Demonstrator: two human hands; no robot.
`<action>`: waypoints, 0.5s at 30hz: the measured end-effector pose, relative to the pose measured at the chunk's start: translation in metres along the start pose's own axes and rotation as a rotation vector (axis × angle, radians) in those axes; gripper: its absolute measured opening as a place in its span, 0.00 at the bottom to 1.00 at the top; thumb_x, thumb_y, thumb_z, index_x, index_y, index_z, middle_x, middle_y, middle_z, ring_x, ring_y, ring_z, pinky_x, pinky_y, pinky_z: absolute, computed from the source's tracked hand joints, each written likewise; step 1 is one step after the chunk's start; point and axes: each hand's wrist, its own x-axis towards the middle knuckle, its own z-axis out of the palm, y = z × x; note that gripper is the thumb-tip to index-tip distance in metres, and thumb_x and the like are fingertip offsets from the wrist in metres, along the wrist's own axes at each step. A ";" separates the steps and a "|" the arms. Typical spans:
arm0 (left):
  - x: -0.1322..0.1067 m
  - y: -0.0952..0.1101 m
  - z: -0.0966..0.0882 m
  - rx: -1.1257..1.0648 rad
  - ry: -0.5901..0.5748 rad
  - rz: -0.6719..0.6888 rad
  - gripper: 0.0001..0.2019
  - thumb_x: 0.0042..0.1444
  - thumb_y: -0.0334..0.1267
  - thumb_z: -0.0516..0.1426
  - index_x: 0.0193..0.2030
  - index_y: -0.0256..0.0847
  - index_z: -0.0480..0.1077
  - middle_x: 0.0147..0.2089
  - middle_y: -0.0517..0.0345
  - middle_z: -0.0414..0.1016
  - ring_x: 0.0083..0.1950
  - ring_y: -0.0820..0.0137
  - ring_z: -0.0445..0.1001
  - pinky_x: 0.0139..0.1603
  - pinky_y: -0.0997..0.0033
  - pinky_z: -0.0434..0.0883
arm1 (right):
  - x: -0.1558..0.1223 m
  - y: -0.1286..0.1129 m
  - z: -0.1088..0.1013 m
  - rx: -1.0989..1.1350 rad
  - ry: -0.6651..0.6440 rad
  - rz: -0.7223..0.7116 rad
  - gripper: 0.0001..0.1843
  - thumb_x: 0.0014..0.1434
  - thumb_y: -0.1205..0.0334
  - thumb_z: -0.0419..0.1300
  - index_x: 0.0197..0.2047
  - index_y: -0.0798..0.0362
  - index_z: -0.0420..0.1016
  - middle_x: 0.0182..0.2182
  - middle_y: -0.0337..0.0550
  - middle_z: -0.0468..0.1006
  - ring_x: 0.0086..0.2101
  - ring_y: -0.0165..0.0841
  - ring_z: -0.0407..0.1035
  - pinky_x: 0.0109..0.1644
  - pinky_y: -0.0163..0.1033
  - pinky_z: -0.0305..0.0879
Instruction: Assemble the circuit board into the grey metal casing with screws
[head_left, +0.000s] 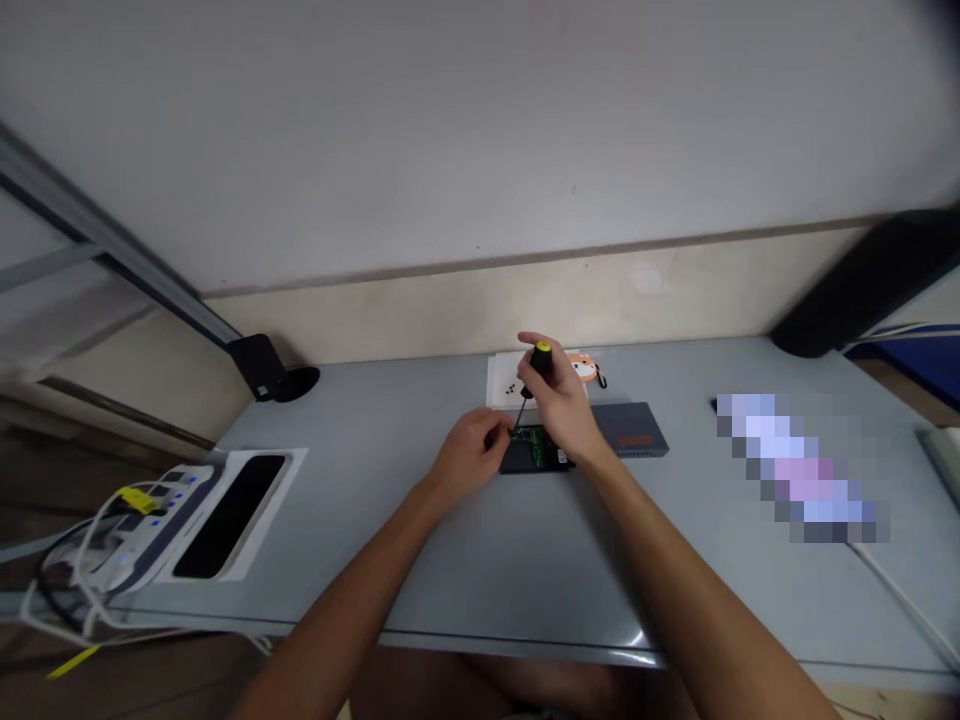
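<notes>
My right hand [559, 392] is closed around a screwdriver [539, 358] with a black handle and yellow end cap. Its thin shaft slants down to the upper left edge of a green circuit board [534, 440] in a flat black casing. Beside the screwdriver tip, my left hand [474, 445] has its fingers pinched together at the casing's left corner; what they hold, if anything, is hidden. Just behind, several tiny dark screws [511, 389] lie on a white sheet [498, 370]. A dark grey cover [634, 425] rests to the right of the board, partly behind my right wrist.
A phone [232, 515] lies on white paper at the left, near a power strip [169, 520] with tangled cables. At the back left is a black stand [262, 370]. An orange-and-white pouch [581, 367] sits behind my right hand. A black cylinder [862, 285] stands back right.
</notes>
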 end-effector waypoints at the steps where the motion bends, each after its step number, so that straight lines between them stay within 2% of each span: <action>1: 0.000 0.000 -0.001 0.008 -0.007 0.001 0.11 0.61 0.27 0.53 0.40 0.43 0.76 0.40 0.55 0.81 0.43 0.65 0.78 0.51 0.62 0.76 | 0.000 0.000 0.001 -0.051 0.019 -0.018 0.16 0.62 0.50 0.63 0.51 0.45 0.71 0.35 0.36 0.71 0.36 0.32 0.67 0.46 0.43 0.66; 3: 0.000 0.000 -0.002 0.027 -0.024 0.000 0.11 0.61 0.27 0.54 0.40 0.43 0.77 0.39 0.55 0.81 0.43 0.64 0.78 0.51 0.62 0.75 | 0.000 -0.008 0.002 -0.067 0.083 -0.059 0.13 0.63 0.52 0.62 0.48 0.46 0.70 0.36 0.38 0.73 0.37 0.33 0.70 0.48 0.44 0.68; 5: 0.000 0.001 -0.003 0.037 -0.036 -0.002 0.11 0.61 0.27 0.54 0.40 0.43 0.77 0.39 0.55 0.80 0.43 0.64 0.78 0.50 0.62 0.75 | -0.002 -0.024 -0.003 -0.019 0.155 -0.111 0.09 0.65 0.53 0.59 0.47 0.45 0.67 0.33 0.37 0.72 0.35 0.33 0.72 0.44 0.43 0.69; 8: 0.000 0.002 -0.005 0.036 -0.056 -0.002 0.11 0.64 0.30 0.52 0.40 0.42 0.77 0.38 0.55 0.79 0.42 0.65 0.77 0.49 0.63 0.75 | -0.008 -0.056 -0.026 -0.192 0.218 -0.217 0.06 0.67 0.57 0.59 0.47 0.44 0.70 0.30 0.36 0.69 0.31 0.32 0.69 0.38 0.41 0.68; 10: -0.002 0.003 -0.008 0.041 -0.078 0.009 0.12 0.68 0.34 0.51 0.44 0.42 0.77 0.41 0.53 0.78 0.43 0.64 0.77 0.49 0.61 0.75 | -0.015 -0.071 -0.051 -0.432 0.104 -0.196 0.06 0.67 0.57 0.59 0.47 0.44 0.74 0.34 0.40 0.74 0.34 0.34 0.71 0.40 0.42 0.70; 12: -0.003 0.005 -0.013 0.035 -0.112 0.034 0.13 0.70 0.38 0.51 0.52 0.41 0.76 0.46 0.51 0.77 0.46 0.63 0.77 0.53 0.59 0.75 | -0.021 -0.077 -0.079 -0.728 -0.175 -0.146 0.12 0.65 0.55 0.61 0.50 0.45 0.77 0.44 0.45 0.79 0.42 0.39 0.75 0.48 0.46 0.72; 14: -0.005 0.008 -0.021 -0.004 -0.172 0.051 0.14 0.70 0.40 0.54 0.58 0.43 0.73 0.53 0.49 0.76 0.53 0.61 0.77 0.59 0.57 0.74 | -0.027 -0.074 -0.104 -0.976 -0.446 -0.048 0.22 0.63 0.53 0.62 0.60 0.42 0.76 0.60 0.47 0.75 0.48 0.43 0.77 0.53 0.49 0.72; 15: -0.005 0.010 -0.025 -0.033 -0.214 0.049 0.16 0.68 0.42 0.57 0.60 0.44 0.72 0.56 0.50 0.76 0.56 0.60 0.76 0.61 0.57 0.73 | -0.029 -0.071 -0.114 -1.074 -0.521 0.029 0.26 0.62 0.52 0.63 0.63 0.42 0.75 0.63 0.48 0.73 0.45 0.43 0.78 0.50 0.49 0.74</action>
